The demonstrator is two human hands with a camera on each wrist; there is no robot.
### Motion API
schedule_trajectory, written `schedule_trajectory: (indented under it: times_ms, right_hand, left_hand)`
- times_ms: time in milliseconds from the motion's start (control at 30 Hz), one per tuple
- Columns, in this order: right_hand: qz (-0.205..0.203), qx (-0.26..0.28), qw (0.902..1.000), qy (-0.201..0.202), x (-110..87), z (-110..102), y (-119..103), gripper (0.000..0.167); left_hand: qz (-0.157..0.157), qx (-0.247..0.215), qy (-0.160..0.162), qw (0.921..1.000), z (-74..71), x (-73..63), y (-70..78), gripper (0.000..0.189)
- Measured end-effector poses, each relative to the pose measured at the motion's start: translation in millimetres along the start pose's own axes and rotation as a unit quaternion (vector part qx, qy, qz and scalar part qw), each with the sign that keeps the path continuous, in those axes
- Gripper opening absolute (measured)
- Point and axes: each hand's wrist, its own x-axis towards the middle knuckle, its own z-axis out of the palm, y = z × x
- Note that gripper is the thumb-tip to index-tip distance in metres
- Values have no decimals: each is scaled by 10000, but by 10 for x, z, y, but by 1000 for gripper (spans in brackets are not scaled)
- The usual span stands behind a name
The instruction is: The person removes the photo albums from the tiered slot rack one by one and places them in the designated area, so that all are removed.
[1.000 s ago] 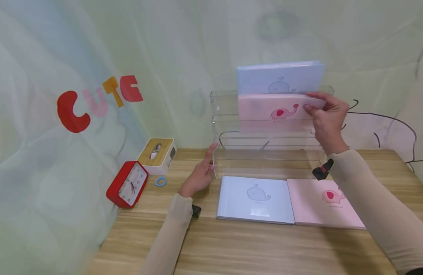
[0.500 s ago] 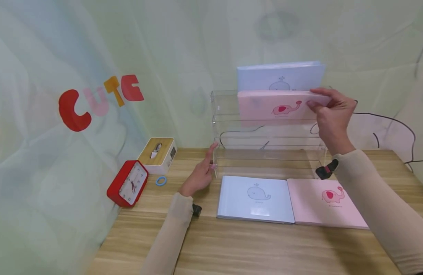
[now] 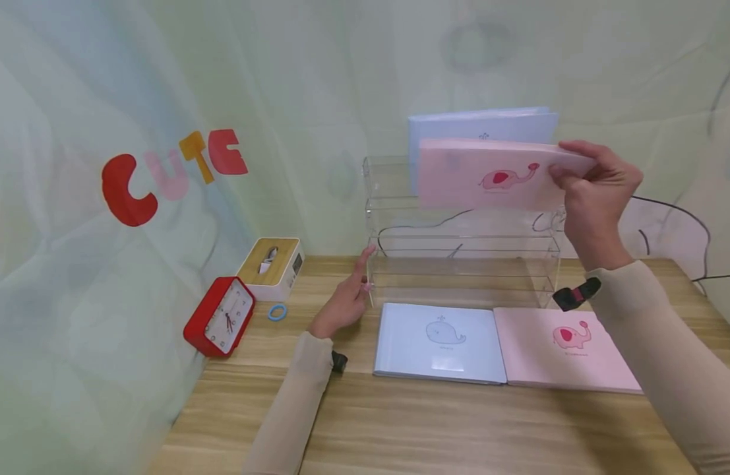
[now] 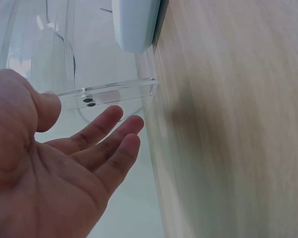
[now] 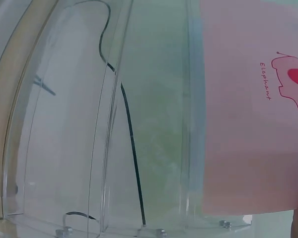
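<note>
My right hand (image 3: 602,198) pinches the right upper corner of a pink book (image 3: 459,175), thumb in front and fingers behind. Its cover shows a red elephant, and in the right wrist view the word "Elephant" is readable. The book is raised before the upper tiers of a clear acrylic rack (image 3: 459,243), overlapping a blue book (image 3: 442,125) that stands in the top tier. My left hand (image 3: 343,300) touches the rack's left side, index finger extended along it. In the left wrist view the thumb lies at the clear side panel (image 4: 119,90), the other visible fingers loosely extended.
Before the rack lie a blue whale book (image 3: 412,343) and another pink elephant book (image 3: 537,349), side by side. To the left are a red alarm clock (image 3: 222,316), a tissue box (image 3: 281,277) and a blue ring (image 3: 277,312). A patterned curtain (image 3: 317,79) hangs behind.
The pink book has risen out of the rack's tier and shifted right with my right hand, covering more of the blue book's whale. My left hand has stayed at the rack's side.
</note>
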Motion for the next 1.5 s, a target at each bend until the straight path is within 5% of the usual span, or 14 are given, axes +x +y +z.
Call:
schedule_trajectory:
  times_ms: [267, 300, 500, 533, 733, 1000, 1100, 1500]
  right_hand:
    - [662, 262, 9975, 29, -111, -179, -118, 34]
    - [729, 229, 9971, 14, -141, -205, -125, 35]
    - [899, 167, 9958, -38, -351, -330, -165, 35]
    - [943, 197, 9953, -38, -388, -343, -178, 35]
    - [1396, 183, 9900, -47, -649, -403, -258, 37]
    - [2093, -273, 9774, 95, -963, -568, -259, 40]
    - [2275, -328, 9732, 115, -1081, -635, -242, 42]
    - [2331, -1509, 9602, -291, -1385, -770, -225, 38]
  left_hand:
    - [-36, -50, -53, 10000, -19, 27, 1, 76]
    - [99, -90, -10, 9999, 47, 75, -153, 74]
    - [305, -154, 125, 9993, 62, 69, -180, 72]
    - [184, -109, 119, 9997, -4, 20, -18, 73]
    - [193, -49, 178, 9996, -19, 5, 13, 74]
    - [624, -158, 153, 9978, 134, 127, -435, 69]
    - [592, -239, 116, 9979, 160, 144, -483, 70]
    - [426, -295, 61, 9986, 68, 82, -270, 75]
